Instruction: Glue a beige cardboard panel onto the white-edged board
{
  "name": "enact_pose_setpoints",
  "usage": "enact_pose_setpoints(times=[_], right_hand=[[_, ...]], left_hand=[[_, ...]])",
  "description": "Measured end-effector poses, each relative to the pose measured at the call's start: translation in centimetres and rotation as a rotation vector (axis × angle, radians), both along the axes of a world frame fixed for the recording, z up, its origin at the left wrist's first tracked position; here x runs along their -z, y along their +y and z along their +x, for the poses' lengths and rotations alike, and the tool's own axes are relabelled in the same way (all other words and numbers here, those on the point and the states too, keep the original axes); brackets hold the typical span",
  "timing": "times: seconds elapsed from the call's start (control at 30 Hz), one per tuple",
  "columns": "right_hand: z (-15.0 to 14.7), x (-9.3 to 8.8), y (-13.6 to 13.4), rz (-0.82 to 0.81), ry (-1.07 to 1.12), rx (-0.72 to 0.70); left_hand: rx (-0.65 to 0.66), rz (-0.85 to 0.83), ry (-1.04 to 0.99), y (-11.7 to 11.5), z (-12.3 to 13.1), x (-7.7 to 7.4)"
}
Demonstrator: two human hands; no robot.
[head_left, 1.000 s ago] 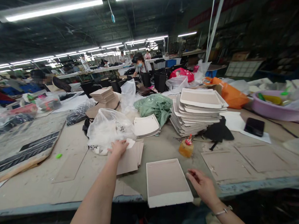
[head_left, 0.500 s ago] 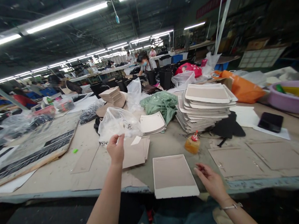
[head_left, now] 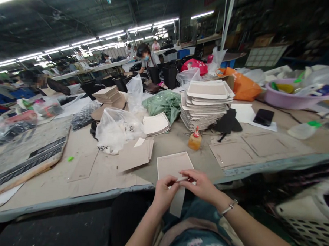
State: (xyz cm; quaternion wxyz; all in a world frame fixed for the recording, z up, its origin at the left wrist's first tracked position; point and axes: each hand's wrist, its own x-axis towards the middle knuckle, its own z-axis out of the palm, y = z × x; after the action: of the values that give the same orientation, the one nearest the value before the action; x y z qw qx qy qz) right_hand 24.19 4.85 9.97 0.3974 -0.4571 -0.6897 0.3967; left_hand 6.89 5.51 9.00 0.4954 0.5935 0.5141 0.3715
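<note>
A flat beige panel [head_left: 174, 162] with a white border lies at the table's near edge. Over its near part, my left hand [head_left: 163, 191] and my right hand [head_left: 201, 185] meet, fingertips close together in a pinch. A pale paper-like strip [head_left: 177, 203] hangs below the fingers, in front of my apron. Both hands appear closed on this strip; the fingers hide its upper part and whether it joins the panel. Beyond the panel stands a small bottle of amber liquid [head_left: 194, 142] with a red cap. To the left rest loose beige boards [head_left: 133, 156] with a small white piece [head_left: 139, 142] on top.
A tall stack of bordered panels [head_left: 204, 107] stands behind the bottle, beside a green plastic bag [head_left: 162, 104]. Clear plastic bags [head_left: 119, 127] lie left. Right are a phone [head_left: 263, 117], a purple basin [head_left: 283, 98] and a white-green bottle [head_left: 303, 130]. People work farther back.
Both hands have come together over the panel's near edge; before, they were apart on either side of it. A pale strip now hangs from the fingers. The view has shifted right.
</note>
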Motion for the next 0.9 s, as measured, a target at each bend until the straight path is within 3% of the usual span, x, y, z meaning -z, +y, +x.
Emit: enact_pose_setpoints(times=[0.13, 0.23, 0.37, 0.5, 0.6, 0.73, 0.9], right_hand=[[0.0, 1.4, 0.5, -0.132, 0.187, 0.222], [0.8, 2.6, 1.1, -0.208, 0.316, 0.407], [2.1, 4.2, 2.2, -0.173, 0.216, 0.505], [2.5, 5.3, 4.0, -0.105, -0.020, 0.535], [2.1, 5.6, 5.8, -0.059, -0.158, 0.537], [1.6, 5.9, 7.8, -0.033, -0.340, 0.522], [1.5, 6.7, 8.8, -0.042, -0.443, 0.535]], left_hand=[[0.147, -0.315, -0.226, -0.7, -0.6, 0.8], [0.190, -0.387, -0.204, -1.7, -1.5, 1.6], [0.019, -0.237, -0.042, -0.6, -3.0, 2.4], [-0.161, 0.095, 0.484, 3.2, -3.7, 2.3], [-0.205, 0.247, 0.817, 5.9, -3.4, 2.1], [-0.216, 0.248, 0.909, 7.9, -2.8, 2.3], [-0.217, 0.209, 0.947, 8.4, -2.6, 3.2]])
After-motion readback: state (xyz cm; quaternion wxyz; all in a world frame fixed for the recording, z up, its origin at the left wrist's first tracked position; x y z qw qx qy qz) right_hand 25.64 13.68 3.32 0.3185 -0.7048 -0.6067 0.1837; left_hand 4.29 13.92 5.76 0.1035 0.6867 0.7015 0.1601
